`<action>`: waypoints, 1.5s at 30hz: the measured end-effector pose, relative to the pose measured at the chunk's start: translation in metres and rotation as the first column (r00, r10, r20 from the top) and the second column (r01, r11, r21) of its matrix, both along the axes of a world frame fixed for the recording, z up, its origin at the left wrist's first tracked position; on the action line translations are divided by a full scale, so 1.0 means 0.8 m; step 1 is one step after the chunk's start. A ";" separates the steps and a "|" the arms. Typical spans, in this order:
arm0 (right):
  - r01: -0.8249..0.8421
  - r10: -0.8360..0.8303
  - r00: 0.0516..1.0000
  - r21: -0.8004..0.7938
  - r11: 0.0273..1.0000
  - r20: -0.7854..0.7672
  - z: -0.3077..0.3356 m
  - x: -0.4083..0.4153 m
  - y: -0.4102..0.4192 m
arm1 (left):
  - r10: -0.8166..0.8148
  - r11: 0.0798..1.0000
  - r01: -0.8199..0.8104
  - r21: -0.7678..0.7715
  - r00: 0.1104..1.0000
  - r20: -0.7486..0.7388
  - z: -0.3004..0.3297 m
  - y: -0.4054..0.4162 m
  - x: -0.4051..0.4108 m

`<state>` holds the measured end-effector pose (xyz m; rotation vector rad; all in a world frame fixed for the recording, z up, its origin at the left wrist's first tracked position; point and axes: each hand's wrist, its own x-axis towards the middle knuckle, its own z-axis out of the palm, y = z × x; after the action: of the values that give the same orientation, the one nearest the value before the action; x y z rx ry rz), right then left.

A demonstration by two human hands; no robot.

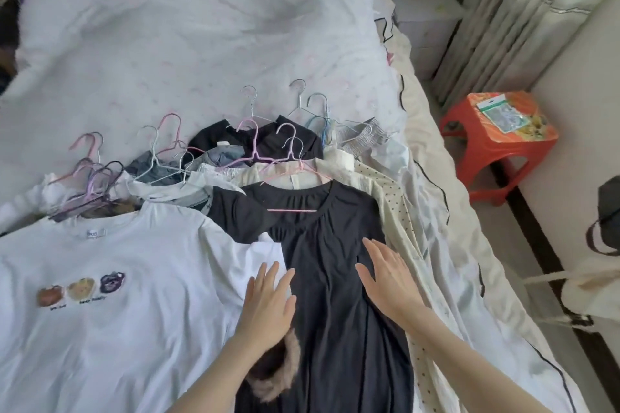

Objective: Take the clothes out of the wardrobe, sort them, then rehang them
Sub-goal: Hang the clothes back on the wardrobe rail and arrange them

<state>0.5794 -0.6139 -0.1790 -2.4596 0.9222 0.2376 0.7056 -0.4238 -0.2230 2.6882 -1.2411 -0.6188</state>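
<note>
A dark grey dress (330,278) lies flat on the bed on a pink hanger (295,171), on top of a pile of clothes. My left hand (268,302) rests open and flat on its left edge, partly over a white sleeve. On the right side of the dress my right hand (389,275) is open and flat. A white T-shirt (110,295) with three small bear prints is spread out to the left. Behind it sits a bunch of pink and purple hangers (90,178). More hung garments, black, cream and grey, fan out behind the dress.
The white duvet (188,43) covers the far bed. A cream dotted garment (399,211) lies right of the dress. An orange plastic stool (496,141) with a packet on it stands on the floor at right, near curtains. A furry brown scrunchie (278,369) circles my left wrist.
</note>
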 end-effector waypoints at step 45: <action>0.412 -0.416 0.834 0.094 0.907 0.363 -0.017 0.077 -0.114 | 0.128 0.859 -0.125 -0.496 0.991 -0.029 0.004 -0.060 0.149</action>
<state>0.6413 -0.7049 -0.1929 -2.1127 1.2341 -0.3686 0.8248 -0.4715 -0.2195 2.3075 -1.0354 -0.2278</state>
